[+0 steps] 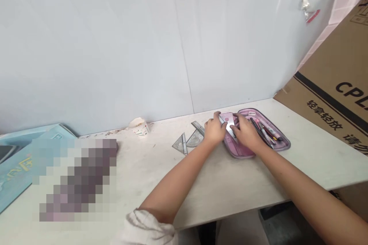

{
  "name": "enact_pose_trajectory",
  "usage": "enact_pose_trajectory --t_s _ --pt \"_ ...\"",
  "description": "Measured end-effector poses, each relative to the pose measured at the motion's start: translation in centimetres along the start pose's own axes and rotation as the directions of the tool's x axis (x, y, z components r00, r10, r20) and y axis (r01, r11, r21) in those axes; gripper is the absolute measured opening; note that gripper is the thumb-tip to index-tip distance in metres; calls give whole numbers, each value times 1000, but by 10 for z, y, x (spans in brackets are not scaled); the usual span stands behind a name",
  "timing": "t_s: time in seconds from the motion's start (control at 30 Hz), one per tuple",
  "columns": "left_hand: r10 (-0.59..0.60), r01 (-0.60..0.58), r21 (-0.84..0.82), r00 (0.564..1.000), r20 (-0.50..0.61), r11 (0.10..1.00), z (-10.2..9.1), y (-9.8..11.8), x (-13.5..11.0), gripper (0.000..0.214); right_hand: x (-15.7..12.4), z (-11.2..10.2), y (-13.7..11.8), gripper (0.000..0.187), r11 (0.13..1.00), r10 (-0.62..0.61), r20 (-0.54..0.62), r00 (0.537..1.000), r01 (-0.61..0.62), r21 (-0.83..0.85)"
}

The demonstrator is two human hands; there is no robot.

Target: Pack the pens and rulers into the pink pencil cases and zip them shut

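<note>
My left hand (215,129) and my right hand (245,130) are both closed on a thin, clear, shiny piece (229,121), which looks like a plastic set square. They hold it between them over the near left part of an open pink pencil case (240,151). Several pens (266,132) lie in the right part of the case, with a small pale item (252,114) near its far edge. To the left of my left hand, a small clear set square (179,144) lies on the table beside a clear protractor (195,138). Fingers hide part of the held piece.
A paper cup (139,127) stands by the wall, with crumbs near it. At left are a light-blue box (43,153) and a blurred-out purple-grey object (83,180). A large cardboard box (324,95) stands at right. The white table's front edge (230,216) runs below my forearms.
</note>
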State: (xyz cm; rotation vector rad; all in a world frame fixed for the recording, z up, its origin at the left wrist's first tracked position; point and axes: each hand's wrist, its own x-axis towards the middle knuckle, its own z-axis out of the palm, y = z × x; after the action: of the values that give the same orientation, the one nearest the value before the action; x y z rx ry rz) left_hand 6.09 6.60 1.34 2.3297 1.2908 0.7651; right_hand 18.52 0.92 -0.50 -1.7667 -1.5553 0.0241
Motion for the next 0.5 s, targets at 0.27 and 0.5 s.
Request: enact_pose_trajectory --t_s 0.27,0.5 --pt "1 1 195 1000 -7 981 4 -7 -21 46 -19 1 15 38 974 -118 66 991 128 -185" --pt "-145 133 -130 985 -90 983 -43 -50 -31 36 -12 9 -19 30 994 -110 85 990 107 32"
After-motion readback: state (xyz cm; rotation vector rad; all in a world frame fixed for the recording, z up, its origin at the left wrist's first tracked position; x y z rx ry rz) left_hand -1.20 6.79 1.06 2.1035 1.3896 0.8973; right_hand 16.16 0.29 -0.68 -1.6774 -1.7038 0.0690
